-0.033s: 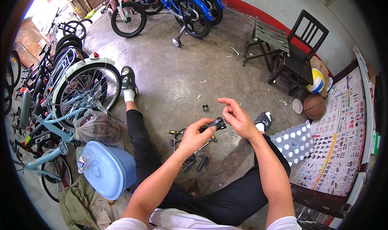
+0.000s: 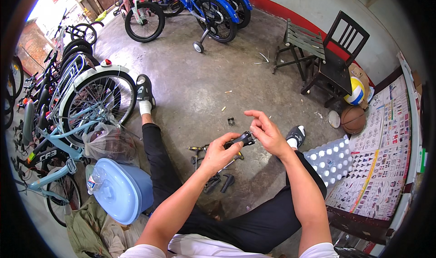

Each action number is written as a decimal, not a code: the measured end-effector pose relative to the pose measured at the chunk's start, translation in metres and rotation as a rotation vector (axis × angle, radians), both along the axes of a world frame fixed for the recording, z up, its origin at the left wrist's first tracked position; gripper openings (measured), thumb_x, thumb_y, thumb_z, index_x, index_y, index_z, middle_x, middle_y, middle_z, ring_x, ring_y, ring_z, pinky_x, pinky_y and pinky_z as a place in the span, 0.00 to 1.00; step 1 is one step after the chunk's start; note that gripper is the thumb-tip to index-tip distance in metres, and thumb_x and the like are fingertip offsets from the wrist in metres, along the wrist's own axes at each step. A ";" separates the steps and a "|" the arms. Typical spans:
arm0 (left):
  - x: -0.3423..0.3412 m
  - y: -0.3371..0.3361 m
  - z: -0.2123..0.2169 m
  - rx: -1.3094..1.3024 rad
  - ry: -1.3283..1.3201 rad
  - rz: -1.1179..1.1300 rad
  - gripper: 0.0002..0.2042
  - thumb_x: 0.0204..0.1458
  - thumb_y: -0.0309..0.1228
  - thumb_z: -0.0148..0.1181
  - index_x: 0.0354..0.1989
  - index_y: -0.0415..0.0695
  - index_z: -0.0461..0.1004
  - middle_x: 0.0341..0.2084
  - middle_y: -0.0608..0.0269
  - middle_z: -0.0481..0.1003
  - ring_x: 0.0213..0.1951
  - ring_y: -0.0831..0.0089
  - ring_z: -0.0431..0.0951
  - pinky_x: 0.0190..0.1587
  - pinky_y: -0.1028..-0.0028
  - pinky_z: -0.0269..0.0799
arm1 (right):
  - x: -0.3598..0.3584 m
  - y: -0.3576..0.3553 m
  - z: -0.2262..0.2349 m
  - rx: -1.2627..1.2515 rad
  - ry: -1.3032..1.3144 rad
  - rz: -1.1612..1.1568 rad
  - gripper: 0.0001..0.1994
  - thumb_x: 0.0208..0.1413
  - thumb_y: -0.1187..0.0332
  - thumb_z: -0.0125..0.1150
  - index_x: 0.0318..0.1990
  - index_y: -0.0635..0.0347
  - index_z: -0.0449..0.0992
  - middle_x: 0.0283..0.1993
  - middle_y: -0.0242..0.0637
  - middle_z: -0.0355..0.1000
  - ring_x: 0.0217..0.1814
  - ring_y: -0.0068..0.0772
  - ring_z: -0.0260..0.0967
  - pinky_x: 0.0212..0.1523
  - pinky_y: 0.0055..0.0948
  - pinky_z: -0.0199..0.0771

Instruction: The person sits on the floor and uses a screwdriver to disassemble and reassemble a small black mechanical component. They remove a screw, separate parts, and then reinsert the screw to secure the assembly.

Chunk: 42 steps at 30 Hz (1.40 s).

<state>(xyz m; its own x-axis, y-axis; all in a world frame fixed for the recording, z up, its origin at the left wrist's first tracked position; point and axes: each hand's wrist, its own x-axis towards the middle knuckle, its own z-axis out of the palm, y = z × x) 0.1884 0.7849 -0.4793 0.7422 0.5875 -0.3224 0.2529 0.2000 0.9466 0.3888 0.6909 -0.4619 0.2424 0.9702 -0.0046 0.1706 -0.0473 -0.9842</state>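
My left hand (image 2: pixel 220 154) grips a small black part (image 2: pixel 245 140), elongated, with a silver metal end, between thumb and fingers. At that silver end, the thumb and a finger of my right hand (image 2: pixel 269 134) close in a pinch, while another finger sticks out to the left. What exactly the part is cannot be made out. Beyond my hands a small black square frame (image 2: pixel 230 121) lies on the floor. Below the left hand are several tools with yellow-and-black handles (image 2: pixel 195 148), partly hidden by it. Closer to me lie a black angled piece (image 2: pixel 227 182) and other dark parts (image 2: pixel 211 184).
On the left stand a light-blue bicycle (image 2: pixel 89 122), a plastic bag (image 2: pixel 105 142) and a blue lidded bucket (image 2: pixel 119 190). A pack of white-capped bottles (image 2: pixel 328 160) is by my right leg. Beyond it are a basketball (image 2: pixel 352 119), a dark chair (image 2: pixel 336 72) and a folding stool (image 2: pixel 300 44).
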 end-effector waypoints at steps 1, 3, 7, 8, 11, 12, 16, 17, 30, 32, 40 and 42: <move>-0.001 0.000 -0.001 0.007 0.005 -0.002 0.16 0.62 0.32 0.63 0.56 0.39 0.79 0.34 0.69 0.78 0.37 0.81 0.75 0.43 0.75 0.71 | 0.000 0.000 0.001 -0.023 -0.032 0.002 0.21 0.70 0.71 0.55 0.69 0.55 0.69 0.32 0.26 0.64 0.36 0.18 0.62 0.41 0.24 0.65; -0.001 0.001 -0.001 0.012 0.016 -0.006 0.16 0.62 0.32 0.63 0.56 0.39 0.79 0.34 0.69 0.78 0.37 0.81 0.75 0.43 0.75 0.71 | -0.002 0.001 0.002 -0.061 0.020 0.000 0.21 0.70 0.72 0.54 0.69 0.55 0.69 0.32 0.26 0.63 0.36 0.19 0.62 0.42 0.24 0.66; -0.001 0.002 -0.007 0.032 0.017 -0.007 0.18 0.61 0.35 0.65 0.56 0.40 0.80 0.35 0.66 0.81 0.37 0.79 0.78 0.43 0.73 0.74 | -0.001 0.002 -0.004 -0.025 0.092 -0.019 0.21 0.70 0.72 0.54 0.69 0.55 0.68 0.32 0.26 0.63 0.36 0.19 0.61 0.43 0.24 0.66; -0.002 0.002 -0.011 0.044 0.011 -0.005 0.18 0.61 0.36 0.65 0.56 0.41 0.80 0.35 0.65 0.83 0.37 0.79 0.80 0.43 0.72 0.75 | -0.001 0.001 -0.005 0.001 0.069 -0.011 0.21 0.71 0.71 0.54 0.69 0.55 0.68 0.32 0.26 0.63 0.36 0.20 0.62 0.43 0.24 0.66; -0.002 0.002 -0.009 0.062 0.011 -0.009 0.18 0.61 0.36 0.65 0.56 0.41 0.80 0.35 0.64 0.82 0.37 0.79 0.80 0.43 0.72 0.75 | -0.001 0.001 -0.003 0.051 0.016 0.010 0.20 0.72 0.71 0.53 0.69 0.55 0.68 0.32 0.26 0.63 0.36 0.20 0.62 0.43 0.26 0.66; -0.002 0.002 -0.008 0.064 0.017 -0.013 0.18 0.61 0.36 0.65 0.57 0.41 0.80 0.35 0.64 0.82 0.36 0.78 0.80 0.43 0.72 0.75 | -0.002 0.001 -0.003 0.047 0.008 0.013 0.20 0.72 0.71 0.53 0.69 0.54 0.68 0.33 0.26 0.64 0.36 0.20 0.62 0.43 0.26 0.66; -0.001 0.002 -0.002 0.060 0.030 -0.019 0.19 0.61 0.36 0.66 0.57 0.40 0.79 0.35 0.63 0.82 0.36 0.78 0.80 0.43 0.73 0.75 | -0.003 0.001 0.004 -0.066 -0.033 0.011 0.20 0.72 0.71 0.51 0.70 0.52 0.68 0.34 0.26 0.65 0.37 0.20 0.62 0.43 0.26 0.66; -0.001 0.002 -0.001 0.055 0.030 -0.018 0.19 0.61 0.36 0.66 0.57 0.40 0.79 0.35 0.63 0.82 0.36 0.78 0.80 0.43 0.73 0.75 | -0.003 0.001 0.005 -0.093 -0.036 0.017 0.20 0.72 0.71 0.51 0.70 0.52 0.68 0.34 0.26 0.65 0.37 0.20 0.62 0.42 0.25 0.66; 0.001 0.001 0.003 0.006 0.030 -0.003 0.16 0.62 0.33 0.63 0.56 0.39 0.80 0.30 0.69 0.78 0.35 0.81 0.76 0.42 0.75 0.71 | -0.001 -0.001 0.003 0.015 -0.087 0.011 0.20 0.68 0.74 0.55 0.66 0.53 0.69 0.31 0.26 0.63 0.34 0.21 0.61 0.40 0.26 0.65; 0.000 0.002 -0.004 0.023 0.031 -0.001 0.19 0.61 0.37 0.66 0.57 0.41 0.80 0.29 0.66 0.81 0.34 0.81 0.78 0.41 0.74 0.74 | -0.003 0.000 0.006 0.013 -0.109 0.004 0.20 0.68 0.75 0.55 0.66 0.54 0.69 0.28 0.27 0.62 0.33 0.21 0.61 0.40 0.26 0.65; 0.000 0.001 -0.001 0.085 0.039 -0.020 0.19 0.62 0.37 0.67 0.57 0.41 0.80 0.34 0.62 0.84 0.36 0.79 0.81 0.43 0.73 0.76 | -0.006 0.001 0.010 0.016 -0.111 -0.012 0.19 0.67 0.75 0.54 0.65 0.53 0.71 0.24 0.27 0.63 0.29 0.21 0.60 0.35 0.28 0.64; 0.000 0.000 -0.003 0.096 0.030 -0.017 0.19 0.61 0.37 0.67 0.57 0.41 0.79 0.35 0.61 0.84 0.37 0.79 0.81 0.43 0.72 0.76 | -0.006 0.001 0.011 -0.006 -0.100 -0.018 0.19 0.67 0.75 0.54 0.65 0.52 0.71 0.23 0.27 0.63 0.28 0.21 0.60 0.35 0.28 0.64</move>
<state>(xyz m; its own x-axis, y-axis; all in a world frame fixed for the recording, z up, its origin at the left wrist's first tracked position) 0.1882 0.7853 -0.4825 0.7431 0.6044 -0.2872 0.2839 0.1039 0.9532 0.3832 0.6919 -0.4510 0.2595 0.9656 0.0151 0.2667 -0.0567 -0.9621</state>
